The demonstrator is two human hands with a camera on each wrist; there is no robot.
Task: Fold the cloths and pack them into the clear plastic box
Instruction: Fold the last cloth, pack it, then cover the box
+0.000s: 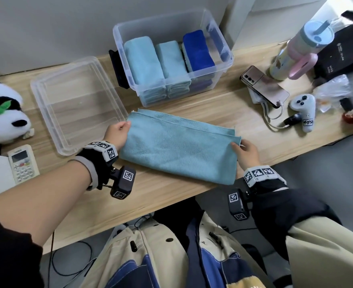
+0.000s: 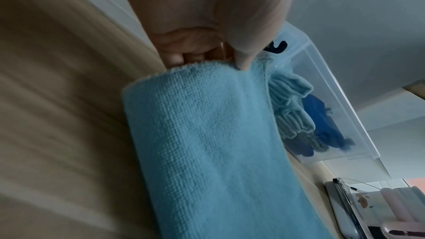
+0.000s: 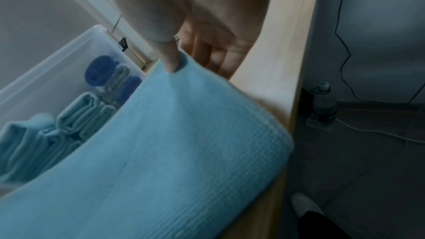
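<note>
Cloth: light blue cloth (image 1: 177, 146), folded once into a long strip, lies flat on the table (image 1: 223, 104) near its front edge, just in front of the box.
Left hand: left hand (image 1: 117, 135) pinches the cloth's left far corner, thumb on top, fingers curled under the edge.
Right hand: right hand (image 1: 246, 152) pinches the cloth's right far corner, thumb pressed on top, the other fingers nearly straight beneath.
Box: clear box (image 1: 221, 66) stands open at the back of the table; three rows of folded cloths stand on edge inside, two light blue, one dark blue.
Lid: clear lid (image 1: 46, 88) lies left of the box, underside up.
Left side: panda toy (image 1: 3, 113), remote (image 1: 22, 163).
Right side: phone (image 1: 264, 86), controller (image 1: 304, 111), bottle (image 1: 296, 50).
</note>
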